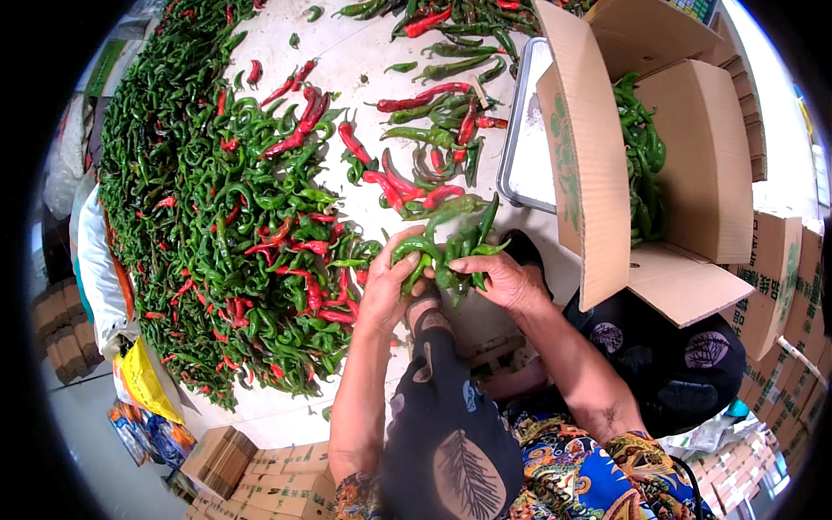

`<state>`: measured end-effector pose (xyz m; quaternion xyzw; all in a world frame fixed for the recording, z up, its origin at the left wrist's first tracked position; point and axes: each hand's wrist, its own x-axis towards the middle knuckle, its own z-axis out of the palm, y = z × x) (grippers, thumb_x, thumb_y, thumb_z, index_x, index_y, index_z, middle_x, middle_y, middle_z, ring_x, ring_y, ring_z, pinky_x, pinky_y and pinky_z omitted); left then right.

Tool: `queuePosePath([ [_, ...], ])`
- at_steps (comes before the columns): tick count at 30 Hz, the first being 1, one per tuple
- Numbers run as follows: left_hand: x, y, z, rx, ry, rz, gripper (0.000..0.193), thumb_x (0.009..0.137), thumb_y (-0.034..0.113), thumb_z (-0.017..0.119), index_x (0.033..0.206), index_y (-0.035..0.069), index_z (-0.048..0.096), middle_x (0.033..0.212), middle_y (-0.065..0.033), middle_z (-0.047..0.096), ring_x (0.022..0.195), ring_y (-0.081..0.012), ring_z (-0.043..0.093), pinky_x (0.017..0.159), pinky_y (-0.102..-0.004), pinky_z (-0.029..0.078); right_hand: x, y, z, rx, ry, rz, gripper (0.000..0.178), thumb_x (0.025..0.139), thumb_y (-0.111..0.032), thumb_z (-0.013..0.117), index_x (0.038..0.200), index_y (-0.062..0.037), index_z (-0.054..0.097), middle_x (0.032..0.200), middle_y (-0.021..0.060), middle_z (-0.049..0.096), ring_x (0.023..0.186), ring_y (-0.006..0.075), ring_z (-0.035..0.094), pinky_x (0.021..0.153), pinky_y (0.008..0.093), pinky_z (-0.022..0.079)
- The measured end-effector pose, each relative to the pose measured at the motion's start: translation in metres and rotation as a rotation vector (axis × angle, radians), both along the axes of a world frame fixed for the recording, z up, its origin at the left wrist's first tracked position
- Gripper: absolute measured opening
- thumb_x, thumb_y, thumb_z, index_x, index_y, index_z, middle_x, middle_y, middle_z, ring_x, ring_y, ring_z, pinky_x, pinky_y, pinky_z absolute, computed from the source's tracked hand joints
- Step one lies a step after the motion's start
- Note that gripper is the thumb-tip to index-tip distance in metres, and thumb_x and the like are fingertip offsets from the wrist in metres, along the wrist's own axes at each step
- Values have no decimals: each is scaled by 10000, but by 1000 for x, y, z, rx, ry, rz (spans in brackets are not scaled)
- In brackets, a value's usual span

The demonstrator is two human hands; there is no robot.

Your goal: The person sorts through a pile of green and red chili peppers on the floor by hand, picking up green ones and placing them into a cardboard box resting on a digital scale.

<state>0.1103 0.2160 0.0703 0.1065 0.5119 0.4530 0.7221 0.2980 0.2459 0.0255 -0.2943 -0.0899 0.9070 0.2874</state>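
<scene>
Between my knees and the chili heap, both hands grip a bunch of green chili peppers (452,251). My left hand (388,279) is closed around the bunch's left side, its thumb on a curled pepper. On the right side, my right hand (503,279) pinches the peppers between thumb and fingers. Just beyond the hands lie several red chili peppers (400,184) and green ones on the pale floor. To the left spreads a large heap of green chili peppers (199,217) mixed with red ones. An open cardboard box (588,165) at the right has green peppers inside.
A metal-rimmed tray (530,130) lies partly under the open box. Cardboard boxes (771,286) are stacked at the far right, and flat cartons (277,481) lie at the lower left. White and yellow sacks (143,381) border the heap's left side. A wooden stick rests among the loose peppers.
</scene>
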Motion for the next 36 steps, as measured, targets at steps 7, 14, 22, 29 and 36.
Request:
queuePosePath([
  [7,3,8,57,93,30,-11,383,889,88,574,1252,-9,496,855,-31,569,643,-77,511,462,-164,357,-6,11,59,117,-20,-25,318,747,-43,693,1057,-46,621,987,27,665,914,137,622,851,266,472],
  [14,9,14,103,211,14,-26,452,906,96,533,1341,35,429,861,-10,558,695,-67,517,492,-177,355,0,12,132,319,-284,-121,399,752,-19,712,1130,-44,583,1035,40,651,938,116,604,883,271,464],
  [22,68,88,196,504,211,-282,415,894,174,548,1272,17,477,787,-34,570,531,-36,401,445,-177,275,91,56,276,1023,-1184,-335,478,721,-76,746,1145,-3,536,1021,105,614,911,170,600,783,293,501],
  [29,46,91,160,500,699,-378,430,855,285,610,1180,4,592,626,25,459,529,-51,371,472,-227,289,73,15,263,1394,-1597,-525,538,764,-40,686,1264,19,497,1115,131,611,952,186,604,848,293,474],
  [36,-53,-120,48,-126,723,-507,273,914,208,535,1060,-1,633,828,-56,639,681,-138,551,654,-284,465,24,-21,75,1226,-1167,392,184,790,-44,566,969,-20,601,941,190,596,880,379,587,766,448,481],
])
